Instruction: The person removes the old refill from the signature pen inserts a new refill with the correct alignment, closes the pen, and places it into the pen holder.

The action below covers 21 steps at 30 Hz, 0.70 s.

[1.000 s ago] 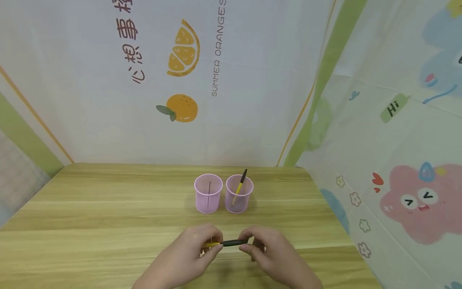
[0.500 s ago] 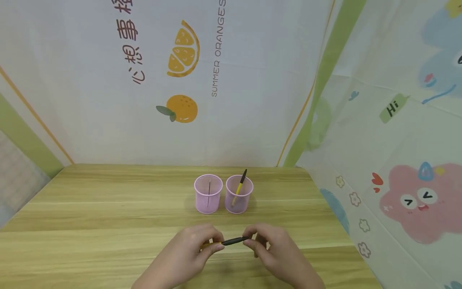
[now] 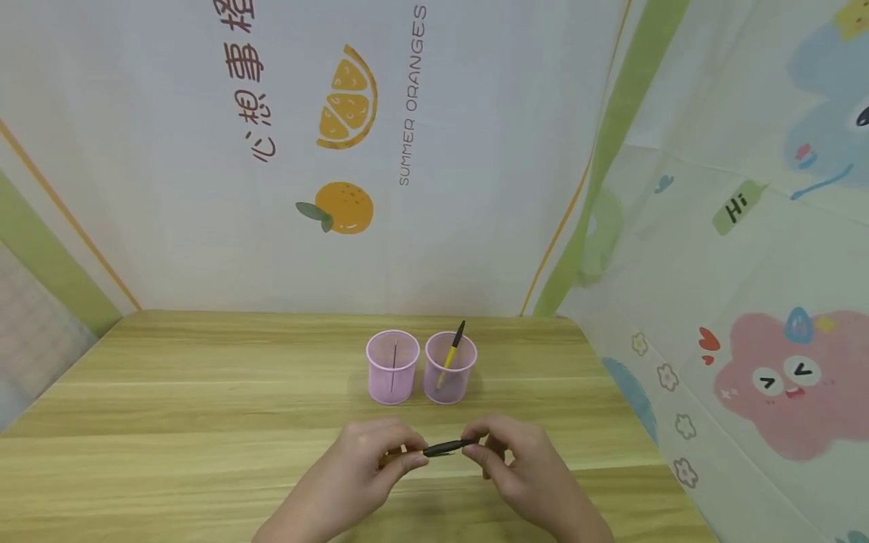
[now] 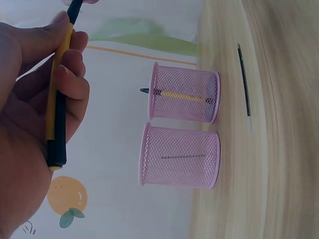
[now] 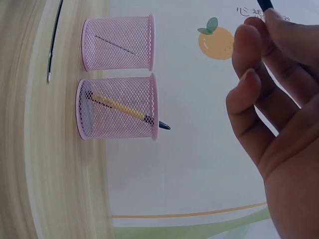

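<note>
A yellow-and-black pen [image 3: 443, 449] is held level between both hands over the table. My left hand [image 3: 363, 467] grips its yellow barrel, which in the left wrist view runs along the curled fingers with its black clip [image 4: 59, 124]. At the other end, my right hand [image 3: 521, 469] pinches the black tip section between thumb and index finger, its other fingers loosely curled. Below the pen, a thin dark pen refill [image 4: 244, 82] lies on the wooden table.
Beyond the hands stand two pink mesh cups side by side. The left cup [image 3: 379, 383] contains a thin dark refill; the right cup [image 3: 456, 389] has a yellow-and-black pen [image 3: 451, 356] leaning in it. Printed cloth [image 3: 475, 188] hangs behind the table [image 3: 204, 392] and along its right side.
The right hand has shifted slightly right and up, and the pen's black end now tilts up a little. The left hand has moved slightly right, still gripping the barrel.
</note>
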Each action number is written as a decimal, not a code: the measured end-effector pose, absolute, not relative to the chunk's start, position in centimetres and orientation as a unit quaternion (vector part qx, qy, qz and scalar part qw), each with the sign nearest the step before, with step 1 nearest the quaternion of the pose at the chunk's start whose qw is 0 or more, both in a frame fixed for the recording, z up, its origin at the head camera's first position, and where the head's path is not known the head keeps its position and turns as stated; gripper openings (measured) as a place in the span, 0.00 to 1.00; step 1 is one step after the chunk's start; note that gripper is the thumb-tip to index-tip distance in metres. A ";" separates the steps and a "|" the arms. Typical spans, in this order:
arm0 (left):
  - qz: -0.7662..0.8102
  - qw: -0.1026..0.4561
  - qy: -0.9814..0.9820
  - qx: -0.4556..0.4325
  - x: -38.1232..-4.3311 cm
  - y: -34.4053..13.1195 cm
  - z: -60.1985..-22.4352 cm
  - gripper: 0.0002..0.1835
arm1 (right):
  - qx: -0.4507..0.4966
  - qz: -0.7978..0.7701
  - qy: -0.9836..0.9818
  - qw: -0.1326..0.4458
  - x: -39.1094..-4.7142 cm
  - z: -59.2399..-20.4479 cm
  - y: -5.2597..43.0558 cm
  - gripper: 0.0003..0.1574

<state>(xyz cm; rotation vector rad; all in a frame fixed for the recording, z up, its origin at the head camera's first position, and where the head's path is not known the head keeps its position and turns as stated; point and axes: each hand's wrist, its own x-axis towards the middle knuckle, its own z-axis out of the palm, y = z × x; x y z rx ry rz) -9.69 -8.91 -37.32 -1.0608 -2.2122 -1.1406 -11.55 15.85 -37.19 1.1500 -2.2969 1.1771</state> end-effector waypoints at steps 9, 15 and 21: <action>-0.413 0.232 -0.784 -0.402 -9.9 -8.5 -37.0 0.07 | 0.409 0.404 -0.806 0.139 -11.5 -37.3 15.6 0.16; -0.409 0.236 -0.788 -0.395 -9.7 -8.5 -37.0 0.07 | 0.388 0.405 -0.818 0.131 -11.3 -37.6 15.7 0.05; -0.406 0.235 -0.795 -0.385 -9.7 -8.6 -37.2 0.06 | 0.416 0.406 -0.797 0.162 -11.6 -38.0 15.8 0.10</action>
